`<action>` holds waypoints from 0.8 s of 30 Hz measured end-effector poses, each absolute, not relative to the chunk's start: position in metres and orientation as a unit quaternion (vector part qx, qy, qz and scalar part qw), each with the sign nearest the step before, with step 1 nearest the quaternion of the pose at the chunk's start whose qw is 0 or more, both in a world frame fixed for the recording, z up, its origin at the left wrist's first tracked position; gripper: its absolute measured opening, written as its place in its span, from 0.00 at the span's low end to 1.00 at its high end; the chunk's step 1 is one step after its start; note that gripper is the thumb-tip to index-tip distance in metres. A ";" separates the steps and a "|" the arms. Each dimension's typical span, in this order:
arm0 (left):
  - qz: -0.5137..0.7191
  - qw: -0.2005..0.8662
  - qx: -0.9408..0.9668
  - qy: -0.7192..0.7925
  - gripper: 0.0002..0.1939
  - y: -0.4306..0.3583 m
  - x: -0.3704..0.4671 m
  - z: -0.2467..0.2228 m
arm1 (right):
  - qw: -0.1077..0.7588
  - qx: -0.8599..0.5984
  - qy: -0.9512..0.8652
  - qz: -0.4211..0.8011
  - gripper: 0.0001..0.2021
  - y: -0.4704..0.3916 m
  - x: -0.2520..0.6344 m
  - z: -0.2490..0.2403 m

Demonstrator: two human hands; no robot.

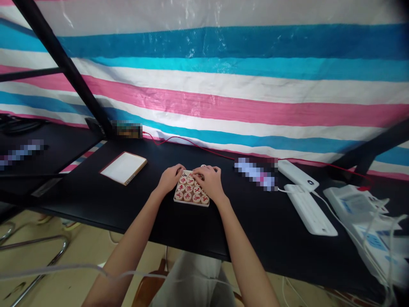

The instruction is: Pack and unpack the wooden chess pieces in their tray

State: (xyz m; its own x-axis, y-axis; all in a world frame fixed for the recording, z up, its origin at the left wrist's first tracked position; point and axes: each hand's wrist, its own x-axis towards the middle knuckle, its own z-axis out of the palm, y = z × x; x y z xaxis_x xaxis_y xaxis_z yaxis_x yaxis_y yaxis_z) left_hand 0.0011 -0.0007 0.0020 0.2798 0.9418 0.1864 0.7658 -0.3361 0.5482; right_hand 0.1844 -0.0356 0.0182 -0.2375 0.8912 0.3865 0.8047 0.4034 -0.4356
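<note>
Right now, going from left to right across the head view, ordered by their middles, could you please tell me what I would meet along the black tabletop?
Flat white-topped rectangular item → left hand → shallow tray of round marked pieces → right hand → nearer white slab → white item with blue markings.

Red Chinese characters, including 馬, mark round pieces (pixel 188 188).

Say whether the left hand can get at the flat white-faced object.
Likely yes: the left hand is at the piece tray, and only black tabletop shows between that hand and the flat white-faced object.
</note>
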 end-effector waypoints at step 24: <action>0.258 0.200 0.769 0.549 0.15 0.001 -0.001 -0.001 | 0.261 -0.605 -0.742 0.123 0.23 -0.012 0.225 0.006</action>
